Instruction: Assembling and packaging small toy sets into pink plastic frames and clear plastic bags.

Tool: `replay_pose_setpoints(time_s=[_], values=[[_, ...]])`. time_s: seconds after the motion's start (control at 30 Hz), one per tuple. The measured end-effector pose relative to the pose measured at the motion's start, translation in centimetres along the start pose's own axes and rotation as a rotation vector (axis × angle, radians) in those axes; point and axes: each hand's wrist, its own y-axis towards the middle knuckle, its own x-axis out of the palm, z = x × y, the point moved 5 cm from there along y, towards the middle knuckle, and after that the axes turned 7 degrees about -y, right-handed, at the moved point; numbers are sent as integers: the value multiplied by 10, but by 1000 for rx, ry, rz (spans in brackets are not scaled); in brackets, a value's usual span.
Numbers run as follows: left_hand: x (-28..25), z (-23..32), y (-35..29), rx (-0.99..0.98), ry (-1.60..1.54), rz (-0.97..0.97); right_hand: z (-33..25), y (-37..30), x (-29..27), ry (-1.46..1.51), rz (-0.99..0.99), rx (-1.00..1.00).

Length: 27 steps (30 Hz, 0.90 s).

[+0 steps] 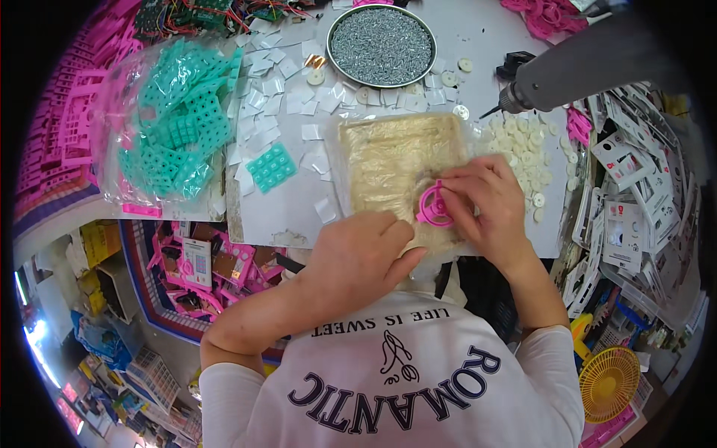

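Note:
My right hand (487, 213) pinches a bright pink round plastic part (433, 204) with a ring and spokes between thumb and fingers. The part is held over a yellowish block wrapped in clear plastic (396, 145). Close by on the left, my left hand (364, 250) hangs over the block's near edge. Its fingers curl inward and the thumb points toward the pink part; whatever lies under those fingers is hidden. Many small white plastic discs (523, 145) lie to the right of the block.
A grey power screwdriver (553, 75) reaches in from the upper right. Small metal screws fill a round dish (329, 37) at the back. Left are a teal keypad sheet (272, 167), scattered white squares (261, 101) and a bag of teal sheets (175, 123). White printed panels (627, 194) pile up right.

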Motion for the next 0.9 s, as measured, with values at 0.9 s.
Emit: replay_pose_setpoints(time_s=[0.9], values=[[-209, -87, -30, -203, 601, 365, 9, -4, 30, 123, -114, 149]])
